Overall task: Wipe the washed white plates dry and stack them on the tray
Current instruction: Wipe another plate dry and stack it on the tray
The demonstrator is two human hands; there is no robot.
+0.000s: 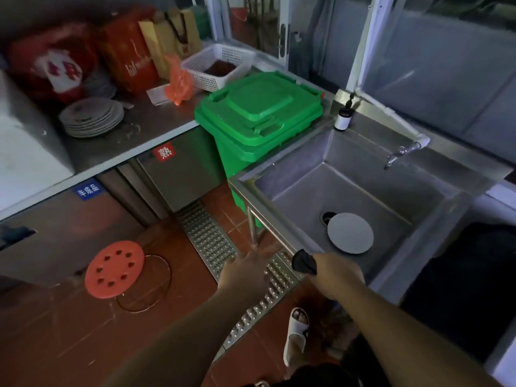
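One white plate (pixel 350 233) lies flat on the bottom of the steel sink (pixel 304 169), beside the drain. A stack of white plates (pixel 92 117) stands on the steel counter (pixel 145 129) at the left. My right hand (pixel 335 270) grips a dark cloth (pixel 304 262) just in front of the sink's near rim. My left hand (pixel 245 270) hovers over the floor grate with fingers spread and blurred, holding nothing. No tray can be made out.
A green lidded bin (pixel 259 107) stands between counter and sink. A red stool (pixel 114 269) sits on the tiled floor at left. A metal floor grate (pixel 212 241) runs under my hands. A white basket (pixel 220 65), bags and a small bottle (pixel 343 118) are further back.
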